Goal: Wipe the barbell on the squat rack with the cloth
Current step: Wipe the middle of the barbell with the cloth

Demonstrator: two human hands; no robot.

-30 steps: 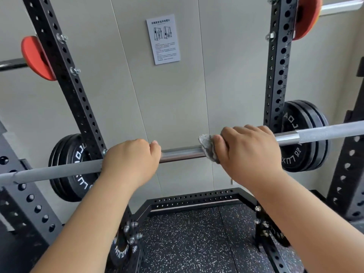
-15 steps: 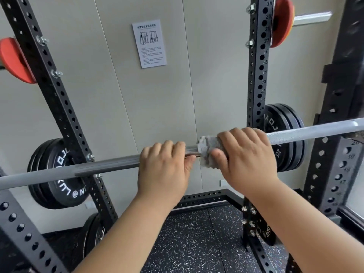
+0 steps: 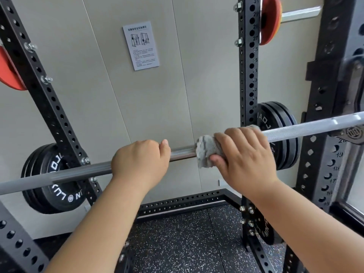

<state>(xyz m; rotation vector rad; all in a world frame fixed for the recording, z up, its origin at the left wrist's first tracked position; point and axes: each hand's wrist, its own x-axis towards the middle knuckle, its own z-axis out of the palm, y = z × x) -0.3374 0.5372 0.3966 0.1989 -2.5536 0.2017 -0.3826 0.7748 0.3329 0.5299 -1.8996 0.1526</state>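
A silver barbell (image 3: 307, 130) runs across the view, slanting up to the right and resting on the black squat rack (image 3: 247, 79). My left hand (image 3: 140, 160) is closed around the bare smooth middle of the bar. Just to its right, my right hand (image 3: 246, 154) wraps a grey cloth (image 3: 205, 151) around the bar, thumb underneath. The cloth bulges out on the left side of that hand. A short shiny stretch of bar shows between the two hands.
Black weight plates (image 3: 53, 180) hang on the rack at lower left and at right (image 3: 283, 123). Red plates (image 3: 268, 18) sit higher up. A paper notice (image 3: 140, 45) is on the grey wall. Speckled rubber floor (image 3: 181, 241) lies below, framed by the rack base.
My right hand with the cloth has slid a little to the right along the bar, opening a gap from my left hand. The view has drifted slightly.
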